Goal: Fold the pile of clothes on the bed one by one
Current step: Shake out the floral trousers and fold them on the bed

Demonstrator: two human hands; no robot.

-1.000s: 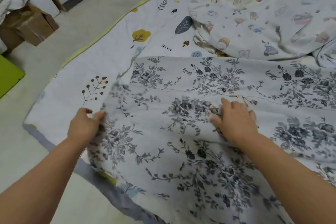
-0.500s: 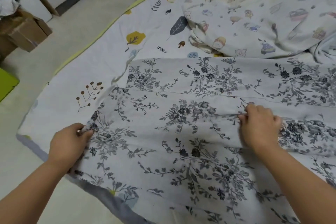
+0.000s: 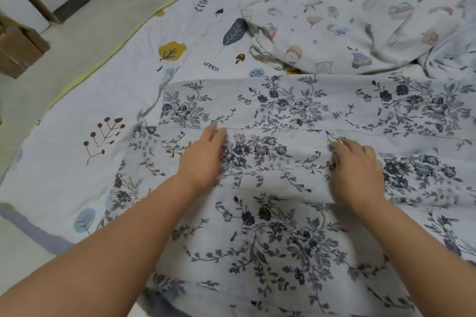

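A white garment with a dark grey floral print [image 3: 283,226] lies spread across the near part of the bed, with a folded edge running across its middle. My left hand [image 3: 203,159] lies flat on it with straight fingers, just below that edge. About a forearm's length to the right, my right hand [image 3: 356,170] rests on the same garment with curled fingers pinching a fold of the cloth. A crumpled pale garment with small cartoon prints [image 3: 347,20] lies at the far side of the bed.
The bed sheet [image 3: 108,90] is pale blue with leaf and tree prints and a grey border; its left edge meets the floor [image 3: 85,23]. Cardboard boxes [image 3: 18,46] stand on the floor at the far left.
My left hand has let go of the garment's left edge and moved right, onto its middle, now lying flat. My right hand has stayed on the fold.
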